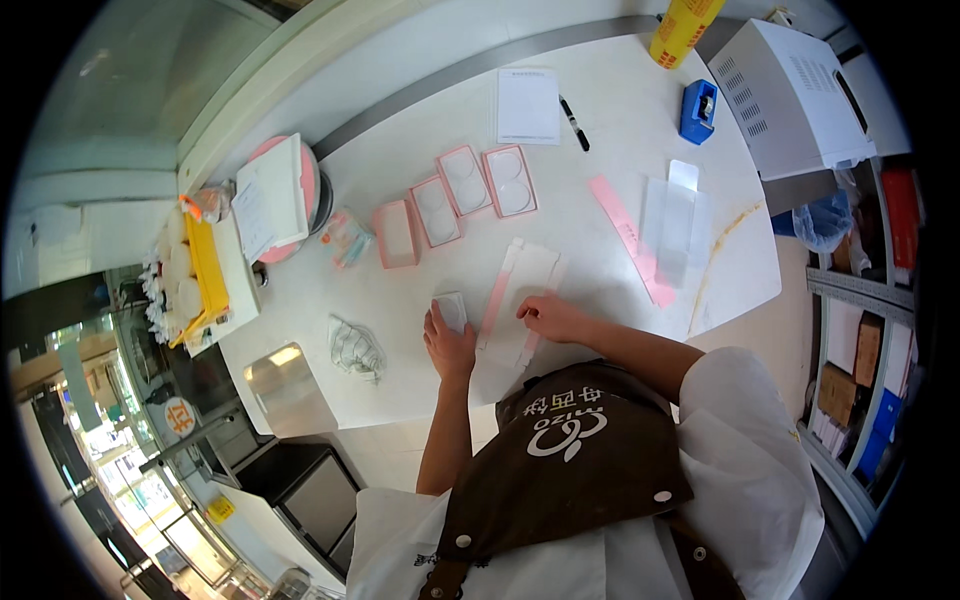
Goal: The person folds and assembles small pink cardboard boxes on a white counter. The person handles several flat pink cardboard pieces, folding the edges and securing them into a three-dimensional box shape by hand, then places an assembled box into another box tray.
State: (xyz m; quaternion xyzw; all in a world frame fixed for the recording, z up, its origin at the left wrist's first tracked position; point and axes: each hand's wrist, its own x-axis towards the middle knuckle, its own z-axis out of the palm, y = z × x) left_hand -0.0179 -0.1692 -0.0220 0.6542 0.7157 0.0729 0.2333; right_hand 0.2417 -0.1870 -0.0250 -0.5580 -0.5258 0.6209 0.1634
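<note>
Left hand (452,342) is wrapped round a small white box (453,310); I'd keep that grip light. Right hand (550,318) looks bunched, can't tell if it's pinching anything. Pink-edged card sheet (532,264) lies between them, so smooth it gently.

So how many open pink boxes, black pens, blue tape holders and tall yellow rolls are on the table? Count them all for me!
Open pink boxes: 4
Black pen: 1
Blue tape holder: 1
Tall yellow roll: 1
Total: 7
</note>
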